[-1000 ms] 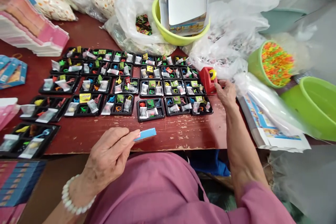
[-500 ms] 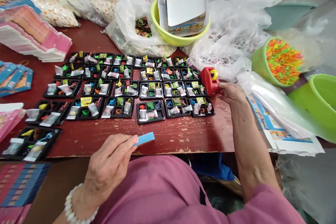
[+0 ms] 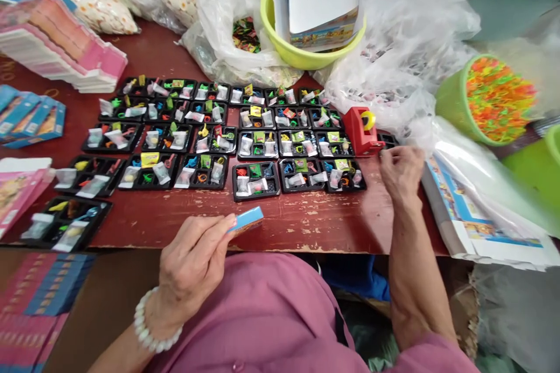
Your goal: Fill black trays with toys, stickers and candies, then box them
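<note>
My left hand (image 3: 195, 253), with a beaded bracelet at the wrist, pinches a small flat blue box (image 3: 245, 220) over the table's front edge. The box points away from my fingers toward the right. My right hand (image 3: 401, 172) is closed in a pinch just right of the red tape dispenser (image 3: 362, 134), which carries a yellow core. Whatever lies between those fingertips is too small to make out. Left of the dispenser, rows of black compartment trays (image 3: 258, 193) hold sachets, small wrapped packs and bright plastic pieces.
Behind the trays stand a yellow-green basin (image 3: 301, 61) with cartons and a plastic bag (image 3: 210, 41) of small packets. A green tub (image 3: 455, 99) of orange and green pieces is at right, above printed sheets (image 3: 485, 215). Stacked pink cartons (image 3: 100, 64) and blue boxes (image 3: 35, 119) lie left.
My right hand has moved off the tape dispenser, to the right and slightly toward me. My left hand still holds the blue box. The whole view has shifted a little.
</note>
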Available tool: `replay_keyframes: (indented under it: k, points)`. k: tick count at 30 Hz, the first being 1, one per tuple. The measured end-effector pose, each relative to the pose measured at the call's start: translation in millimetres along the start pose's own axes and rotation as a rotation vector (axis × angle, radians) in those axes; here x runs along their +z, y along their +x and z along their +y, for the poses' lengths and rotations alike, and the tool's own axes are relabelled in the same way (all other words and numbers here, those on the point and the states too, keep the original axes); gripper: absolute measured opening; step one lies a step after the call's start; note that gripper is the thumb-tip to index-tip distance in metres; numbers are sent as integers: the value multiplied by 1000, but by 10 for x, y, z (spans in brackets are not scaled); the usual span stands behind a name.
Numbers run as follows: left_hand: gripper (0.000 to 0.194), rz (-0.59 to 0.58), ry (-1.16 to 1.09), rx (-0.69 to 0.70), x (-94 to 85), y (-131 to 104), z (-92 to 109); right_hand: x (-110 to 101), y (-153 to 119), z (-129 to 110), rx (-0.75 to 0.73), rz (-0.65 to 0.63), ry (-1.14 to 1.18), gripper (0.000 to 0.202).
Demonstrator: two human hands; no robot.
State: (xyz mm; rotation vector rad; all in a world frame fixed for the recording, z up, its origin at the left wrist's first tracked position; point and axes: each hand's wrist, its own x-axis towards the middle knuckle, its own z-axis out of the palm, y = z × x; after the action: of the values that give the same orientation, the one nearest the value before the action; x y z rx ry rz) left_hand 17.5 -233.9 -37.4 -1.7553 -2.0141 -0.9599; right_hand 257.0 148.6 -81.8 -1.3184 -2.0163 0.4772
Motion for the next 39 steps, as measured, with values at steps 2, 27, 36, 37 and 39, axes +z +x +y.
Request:
replay_keyframes:
  k: [2,27,36,37,39]
  points:
    - [36,7,-17,-34,43,17,37,-78,-229,-366,63,-36,207,19]
    - [52,67,-120,-80,131,-12,60,368,-1897,-2004,-75,-644,927,31]
    - [28,-159,-81,-181,56,31,61,456,-1925,-1950,-89,-574,748,38]
    - [27,-179,-106,-206,41,49,58,468,-1919,-1938,-112,-548,701,42]
    - [24,-208,-163,-256,5,91,62,493,-1902,-1891,-175,-494,602,47]
